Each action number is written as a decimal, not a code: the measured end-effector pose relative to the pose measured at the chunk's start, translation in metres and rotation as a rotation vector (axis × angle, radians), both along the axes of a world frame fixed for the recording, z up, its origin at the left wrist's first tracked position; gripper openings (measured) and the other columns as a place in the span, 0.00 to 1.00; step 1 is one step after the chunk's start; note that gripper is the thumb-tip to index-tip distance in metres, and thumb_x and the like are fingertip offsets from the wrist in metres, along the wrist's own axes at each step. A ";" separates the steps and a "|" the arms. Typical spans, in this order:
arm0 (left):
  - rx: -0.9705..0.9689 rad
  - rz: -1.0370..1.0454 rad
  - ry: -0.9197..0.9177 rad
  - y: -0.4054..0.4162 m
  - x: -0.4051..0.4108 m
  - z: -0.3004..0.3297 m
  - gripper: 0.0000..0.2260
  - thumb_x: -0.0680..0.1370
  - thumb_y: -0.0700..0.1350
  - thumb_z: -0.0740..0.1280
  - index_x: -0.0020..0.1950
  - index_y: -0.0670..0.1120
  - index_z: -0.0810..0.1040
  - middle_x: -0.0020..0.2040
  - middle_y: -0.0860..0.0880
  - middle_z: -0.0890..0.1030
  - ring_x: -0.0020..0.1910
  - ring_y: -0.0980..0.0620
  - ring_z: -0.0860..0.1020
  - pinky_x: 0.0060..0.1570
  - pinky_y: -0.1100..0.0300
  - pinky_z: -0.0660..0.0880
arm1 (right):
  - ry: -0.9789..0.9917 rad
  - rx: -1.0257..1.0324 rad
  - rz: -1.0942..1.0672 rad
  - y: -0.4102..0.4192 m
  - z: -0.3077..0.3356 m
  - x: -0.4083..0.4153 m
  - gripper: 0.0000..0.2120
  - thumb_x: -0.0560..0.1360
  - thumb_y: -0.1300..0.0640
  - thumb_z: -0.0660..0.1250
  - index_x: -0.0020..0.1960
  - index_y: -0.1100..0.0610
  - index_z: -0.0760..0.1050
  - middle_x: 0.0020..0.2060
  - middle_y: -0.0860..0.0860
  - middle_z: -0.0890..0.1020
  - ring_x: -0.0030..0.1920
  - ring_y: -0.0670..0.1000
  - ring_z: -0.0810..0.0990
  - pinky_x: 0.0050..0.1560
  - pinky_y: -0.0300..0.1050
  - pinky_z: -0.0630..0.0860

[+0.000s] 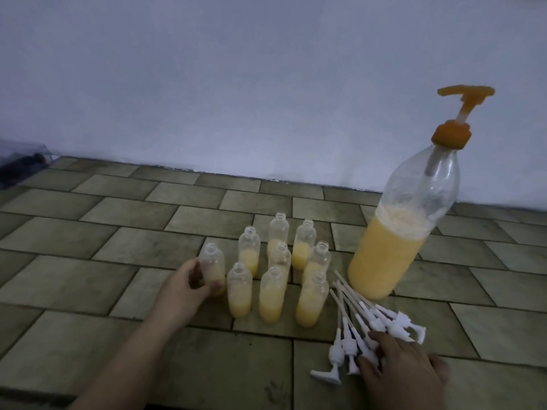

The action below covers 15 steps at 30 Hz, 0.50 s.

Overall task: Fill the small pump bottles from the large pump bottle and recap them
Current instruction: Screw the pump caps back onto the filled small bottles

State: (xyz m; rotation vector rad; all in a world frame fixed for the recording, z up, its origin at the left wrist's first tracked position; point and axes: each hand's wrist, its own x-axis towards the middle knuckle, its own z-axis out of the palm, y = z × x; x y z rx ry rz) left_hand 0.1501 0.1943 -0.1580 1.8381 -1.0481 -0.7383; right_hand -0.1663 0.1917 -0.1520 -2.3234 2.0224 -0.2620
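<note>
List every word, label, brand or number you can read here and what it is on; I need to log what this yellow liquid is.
None: no readable text shows in this view.
Large pump bottle: clear plastic, no label visible.
Small bottles: clear, unlabelled on the sides shown.
White pump caps: no marking legible; the picture is dim and soft.
Left hand holds one small bottle; the right hand rests on the caps.

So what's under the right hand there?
The right hand rests on the pile of white pump caps lying on the tiled floor. Any caps beneath the palm are hidden.
</note>
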 end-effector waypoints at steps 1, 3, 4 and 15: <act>-0.001 0.013 -0.027 0.001 -0.001 0.000 0.16 0.72 0.44 0.73 0.58 0.49 0.75 0.50 0.53 0.78 0.47 0.58 0.75 0.38 0.67 0.68 | -0.078 0.070 -0.025 -0.001 -0.006 -0.004 0.23 0.74 0.39 0.59 0.68 0.42 0.64 0.59 0.43 0.74 0.60 0.46 0.72 0.62 0.43 0.67; -0.020 0.023 -0.040 0.003 -0.001 -0.002 0.15 0.73 0.46 0.71 0.58 0.49 0.75 0.51 0.53 0.78 0.51 0.54 0.76 0.40 0.64 0.70 | -0.317 0.109 -0.111 0.003 0.001 -0.006 0.21 0.73 0.41 0.63 0.65 0.41 0.67 0.51 0.40 0.76 0.53 0.45 0.74 0.55 0.40 0.69; -0.038 0.026 -0.030 0.005 -0.001 -0.003 0.15 0.73 0.47 0.71 0.58 0.49 0.75 0.51 0.52 0.79 0.52 0.53 0.76 0.41 0.62 0.71 | -0.427 0.077 -0.145 0.006 0.005 -0.008 0.19 0.72 0.43 0.67 0.61 0.41 0.69 0.46 0.38 0.78 0.50 0.46 0.76 0.51 0.37 0.71; -0.456 0.026 -0.079 0.045 -0.018 0.052 0.18 0.65 0.54 0.72 0.53 0.62 0.75 0.51 0.66 0.76 0.50 0.64 0.76 0.41 0.68 0.74 | -0.858 -0.422 0.404 0.029 0.110 0.028 0.09 0.66 0.47 0.69 0.46 0.43 0.79 0.42 0.44 0.82 0.42 0.47 0.81 0.43 0.42 0.76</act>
